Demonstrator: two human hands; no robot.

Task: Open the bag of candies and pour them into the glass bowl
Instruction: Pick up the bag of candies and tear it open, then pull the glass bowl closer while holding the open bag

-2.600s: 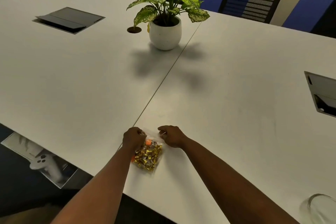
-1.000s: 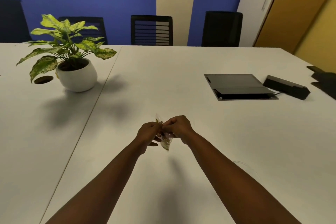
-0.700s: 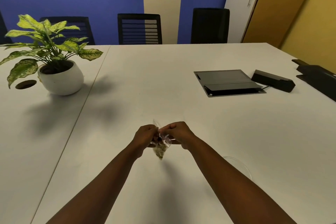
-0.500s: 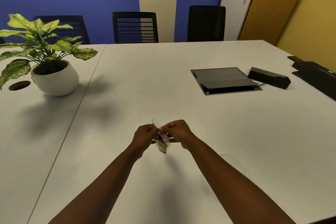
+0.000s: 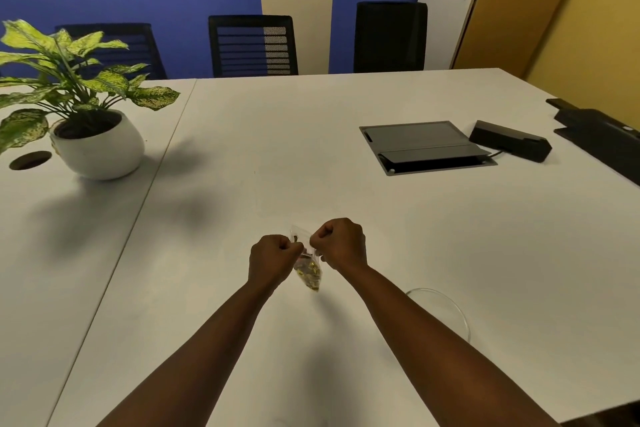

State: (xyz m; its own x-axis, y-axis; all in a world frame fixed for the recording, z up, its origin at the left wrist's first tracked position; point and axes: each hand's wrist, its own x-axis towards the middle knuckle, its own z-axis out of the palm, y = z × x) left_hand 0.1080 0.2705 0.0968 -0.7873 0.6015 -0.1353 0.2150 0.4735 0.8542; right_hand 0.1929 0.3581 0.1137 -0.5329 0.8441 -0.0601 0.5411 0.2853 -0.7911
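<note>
A small clear bag of candies (image 5: 309, 274) in gold wrappers hangs in the air above the white table (image 5: 311, 156). My left hand (image 5: 272, 258) and my right hand (image 5: 341, 243) each pinch one side of its top edge, fists closed, close together. The candies sit bunched at the bottom of the bag. The glass bowl (image 5: 446, 305) stands on the table to the right of my right forearm, which hides its left part; only its thin rim shows.
A potted plant in a white pot (image 5: 97, 149) stands at the back left beside a round cable hole (image 5: 30, 160). A grey cable hatch (image 5: 424, 146) and a black box (image 5: 510, 140) lie at the back right. Black chairs (image 5: 252, 45) line the far edge.
The bag went from lying on the table near its edge to being held up in both hands. In the last half second my hands have moved slightly apart at the bag's top.
</note>
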